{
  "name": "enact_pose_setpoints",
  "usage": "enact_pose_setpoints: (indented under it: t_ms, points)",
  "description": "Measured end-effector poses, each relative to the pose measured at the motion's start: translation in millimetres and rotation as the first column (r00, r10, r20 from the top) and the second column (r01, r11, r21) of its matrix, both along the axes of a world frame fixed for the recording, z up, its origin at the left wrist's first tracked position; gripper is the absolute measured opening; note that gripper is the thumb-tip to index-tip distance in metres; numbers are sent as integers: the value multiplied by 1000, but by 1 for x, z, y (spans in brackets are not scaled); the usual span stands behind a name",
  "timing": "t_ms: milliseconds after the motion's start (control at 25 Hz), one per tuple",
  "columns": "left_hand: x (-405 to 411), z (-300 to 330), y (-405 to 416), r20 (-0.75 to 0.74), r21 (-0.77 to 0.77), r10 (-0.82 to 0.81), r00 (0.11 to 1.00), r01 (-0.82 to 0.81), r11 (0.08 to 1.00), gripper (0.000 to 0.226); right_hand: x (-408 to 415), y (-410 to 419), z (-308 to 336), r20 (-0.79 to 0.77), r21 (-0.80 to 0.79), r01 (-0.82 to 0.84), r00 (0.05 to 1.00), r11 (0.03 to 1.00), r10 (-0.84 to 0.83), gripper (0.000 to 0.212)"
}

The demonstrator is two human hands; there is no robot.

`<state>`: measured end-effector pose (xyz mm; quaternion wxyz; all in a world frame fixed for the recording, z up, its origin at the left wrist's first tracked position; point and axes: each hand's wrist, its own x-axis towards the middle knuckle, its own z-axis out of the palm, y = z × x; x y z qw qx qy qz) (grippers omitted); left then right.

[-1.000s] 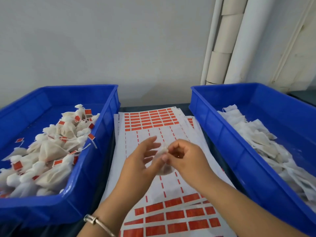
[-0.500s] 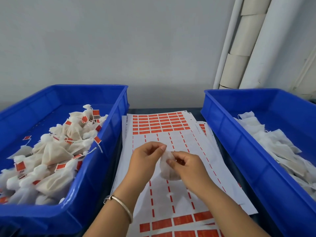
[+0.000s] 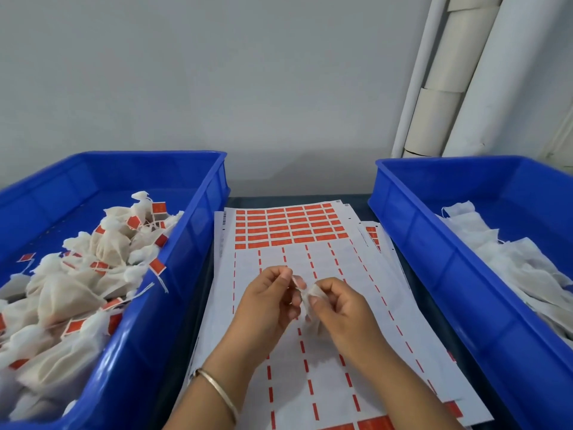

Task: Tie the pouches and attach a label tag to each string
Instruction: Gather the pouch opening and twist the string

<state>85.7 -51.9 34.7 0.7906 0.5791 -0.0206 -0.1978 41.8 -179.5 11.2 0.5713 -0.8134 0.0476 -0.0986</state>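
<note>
Centrally, label sheets [image 3: 310, 243] beneath hands.

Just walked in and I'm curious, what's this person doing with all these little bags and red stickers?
A person is tying small white pouches and tagging them. Both hands, the left hand and right hand, pinch one pouch above the label sheets, where many red labels are already peeled off. The left bin holds tied pouches with red tags; the right bin holds flat pouches not yet tied.
</note>
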Motion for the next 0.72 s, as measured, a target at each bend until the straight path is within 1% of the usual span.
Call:
enact_pose_setpoints:
  t_ms: [80,120,160,200,240,280,320,360,400,440,480,520,560,640,720]
  points:
    - [0,1,2,-120,-215,3,993,-29,976,13,-2,-2,-2,19,-13,-16,1000,1000,16,4]
    - [1,2,3,-164,-283,22,986,-69,957,13,-4,-3,-2,24,-21,-18,1000,1000,19,5]
    - [3,2,4,-204,-333,60,977,-127,934,18,-5,-4,-1,21,-20,-17,1000,1000,17,4]
    - [6,2,5,-244,-350,115,963,-198,916,21,-5,-5,-1,19,-11,-15,1000,1000,15,4]
    - [8,2,7,-264,-327,181,948,-264,908,19,-6,-6,0,22,0,-16,1000,1000,16,10]
    - [9,1,9,-223,-234,259,940,-309,922,16,-6,-7,1,26,7,-18,1000,1000,18,16]
    - [9,0,12,-90,-58,313,946,-318,946,18,-6,-9,1,25,5,-17,1000,1000,17,20]
    - [8,-2,16,125,149,261,957,-278,949,26,-6,-10,2,22,-8,-16,1000,1000,16,23]
    - [5,-5,19,319,314,97,943,-201,928,35,-7,-12,2,23,-25,-19,1000,1000,19,24]
    - [3,-6,20,424,431,-103,900,-100,897,45,-8,-13,3,27,-42,-26,999,999,27,23]
    - [0,-6,19,443,514,-263,857,-2,858,53,-8,-15,3,34,-58,-34,999,998,36,21]
    - [-2,-7,16,432,568,-356,829,57,821,56,-9,-16,4,38,-72,-40,998,997,43,20]
    - [-3,-9,13,431,618,-393,813,51,784,53,-9,-17,4,39,-84,-45,998,995,49,19]
    - [-4,-10,9,484,687,-394,782,-61,724,34,-9,-19,6,35,-94,-58,997,994,62,18]
    - [-2,-12,10,532,702,-382,755,-141,698,17,-9,-20,7,32,-97,-73,997,993,76,18]
